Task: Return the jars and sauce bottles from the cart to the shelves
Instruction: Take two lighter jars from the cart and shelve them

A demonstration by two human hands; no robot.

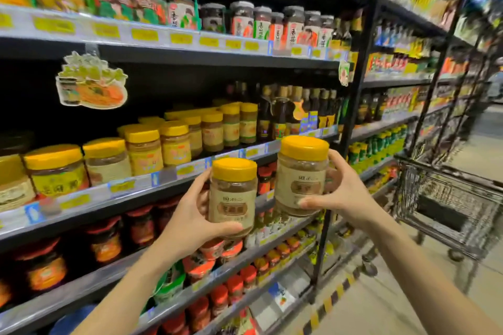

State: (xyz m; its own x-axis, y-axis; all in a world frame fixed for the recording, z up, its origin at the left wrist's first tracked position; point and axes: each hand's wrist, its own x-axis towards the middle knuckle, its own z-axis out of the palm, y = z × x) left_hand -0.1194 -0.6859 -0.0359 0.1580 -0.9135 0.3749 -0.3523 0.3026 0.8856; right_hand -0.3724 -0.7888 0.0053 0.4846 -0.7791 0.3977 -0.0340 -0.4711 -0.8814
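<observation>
My left hand (190,215) grips a yellow-lidded jar (232,193) with a beige label, held upright in front of the shelf edge. My right hand (340,193) holds a second, matching jar (300,174), slightly higher and to the right. Both jars hang in the air just before the middle shelf (136,193), where several similar yellow-lidded jars (141,149) stand in rows. The wire shopping cart (446,204) stands on the floor at the right, behind my right arm.
Dark sauce bottles (283,114) fill the right end of the middle shelf. Jars with grey lids (242,17) line the shelf above. Red-lidded jars (138,226) sit on lower shelves. A black upright post (351,117) divides the shelving bays. The aisle floor runs off to the right.
</observation>
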